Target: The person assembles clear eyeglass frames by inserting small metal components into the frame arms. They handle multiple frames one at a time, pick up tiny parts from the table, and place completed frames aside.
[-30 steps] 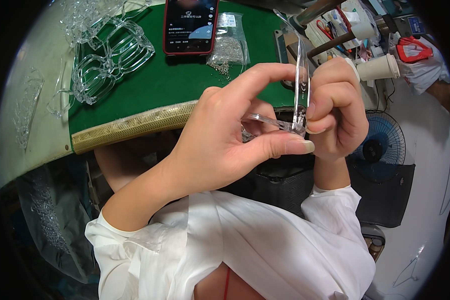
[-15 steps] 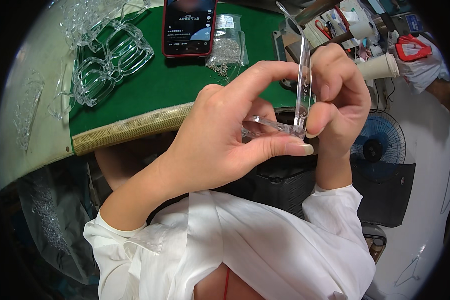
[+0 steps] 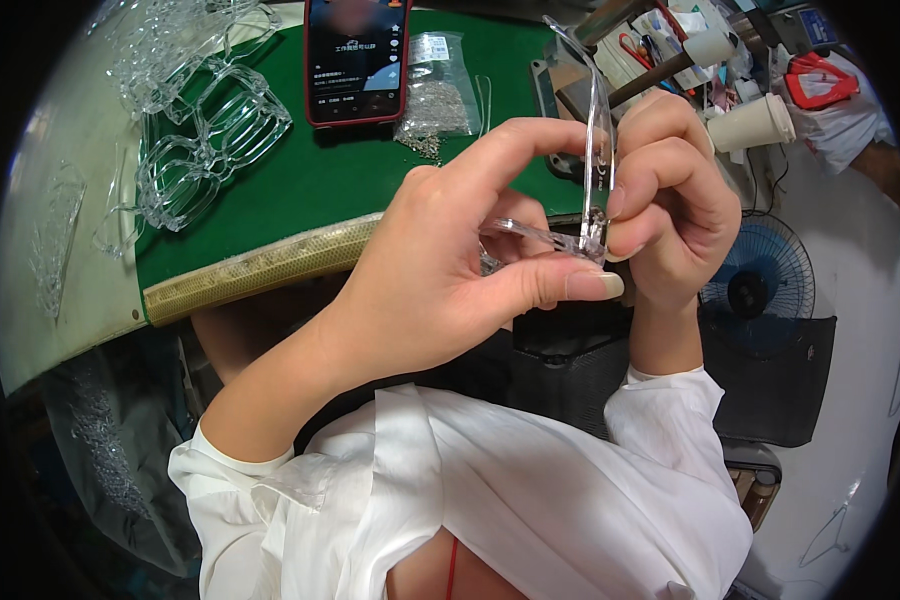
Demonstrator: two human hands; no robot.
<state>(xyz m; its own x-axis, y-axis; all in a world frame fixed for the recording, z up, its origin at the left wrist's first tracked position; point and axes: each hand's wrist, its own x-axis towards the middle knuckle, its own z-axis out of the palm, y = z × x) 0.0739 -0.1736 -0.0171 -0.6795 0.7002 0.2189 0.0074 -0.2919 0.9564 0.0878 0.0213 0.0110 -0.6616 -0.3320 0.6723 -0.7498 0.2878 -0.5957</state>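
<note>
A clear plastic eyeglasses frame (image 3: pixel 536 233) is gripped in my left hand (image 3: pixel 425 255), its thumb and fingers wrapped round the front. One temple arm (image 3: pixel 594 150) stands upright from the corner, with my left index finger laid against it. At the hinge (image 3: pixel 595 222), where a small metallic bit shows, my right hand (image 3: pixel 675 200) is closed in a pinch, thumb and index fingertips touching or very near it. Anything between those right fingertips is too small or hidden to make out.
Several clear eyeglasses frames (image 3: pixel 210 140) lie heaped on the green mat (image 3: pixel 300 180). Behind my hands are a red-cased phone (image 3: pixel 357 65) and a plastic bag of tiny metal parts (image 3: pixel 438 95), some spilled. To the right stand a pale cup (image 3: pixel 755 128) and a blue fan (image 3: pixel 760 285).
My right fingers have drawn in closer to the hinge, and a small metallic bit now shows there. The view has shifted slightly; my left hand keeps its hold.
</note>
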